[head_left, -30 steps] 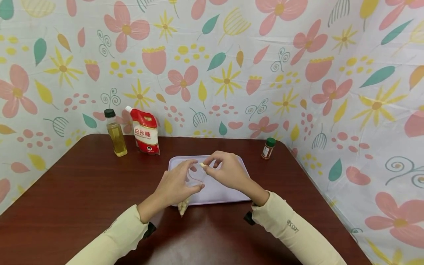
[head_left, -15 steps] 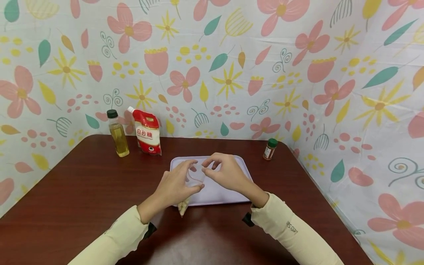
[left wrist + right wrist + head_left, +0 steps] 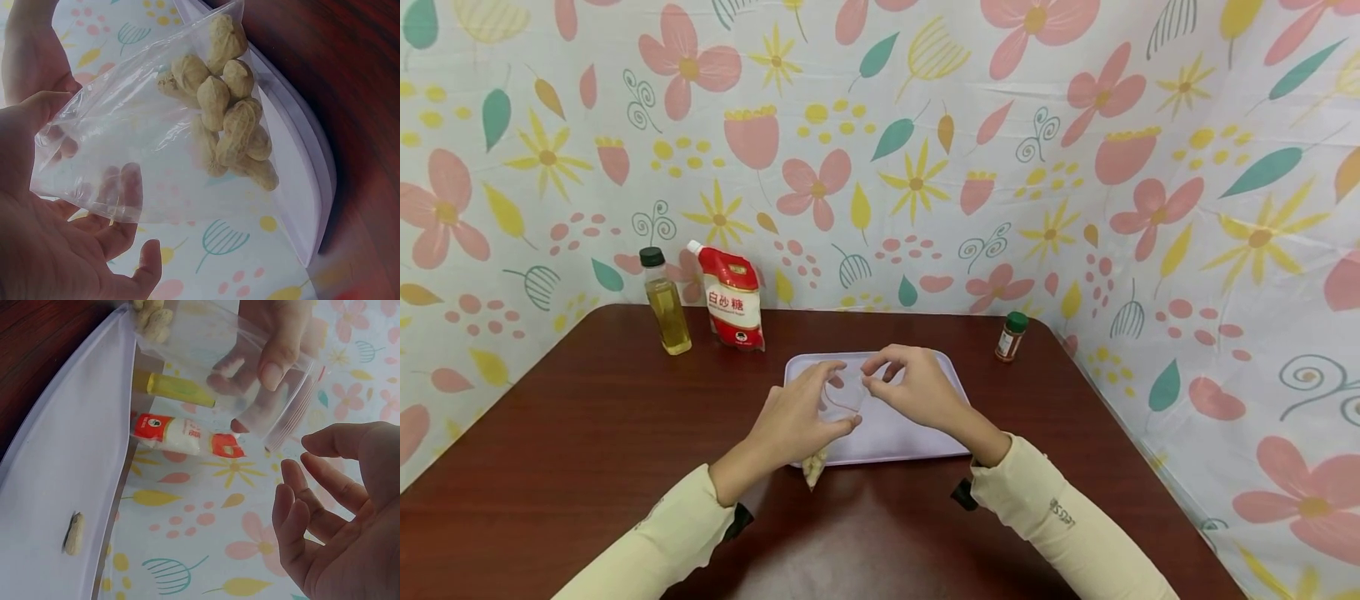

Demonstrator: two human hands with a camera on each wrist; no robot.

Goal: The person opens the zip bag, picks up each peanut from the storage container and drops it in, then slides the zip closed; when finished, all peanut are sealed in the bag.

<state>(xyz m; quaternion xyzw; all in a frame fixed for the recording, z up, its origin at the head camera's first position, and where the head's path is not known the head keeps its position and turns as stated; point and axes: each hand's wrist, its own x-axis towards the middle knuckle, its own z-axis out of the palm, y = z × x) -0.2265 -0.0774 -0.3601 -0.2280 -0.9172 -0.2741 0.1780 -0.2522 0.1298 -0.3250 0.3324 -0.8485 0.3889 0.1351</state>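
A clear zip bag [image 3: 150,125] holds several unshelled peanuts [image 3: 234,103] in its bottom end. My left hand [image 3: 797,417] grips the bag near its mouth, with some fingers seen through the plastic. In the head view the bag's peanut-filled corner [image 3: 812,468] hangs below that hand. Close by the bag's mouth is my right hand [image 3: 917,387], its fingers bent with a gap to the thumb. Nothing shows between them in the right wrist view. One peanut [image 3: 75,533] is over the pale lilac tray [image 3: 44,456], apparently lying on it.
The tray sits on a dark brown table [image 3: 587,417]. Towards the back left stand an oil bottle [image 3: 667,308] and a red and white sugar pouch [image 3: 732,300]. A green-capped spice jar [image 3: 1011,337] is at the back right. Flower-patterned cloth surrounds the table's back and sides.
One second ago a small pale piece showed at my right fingertips; it is out of sight there now. Both hands have stayed in nearly the same place.
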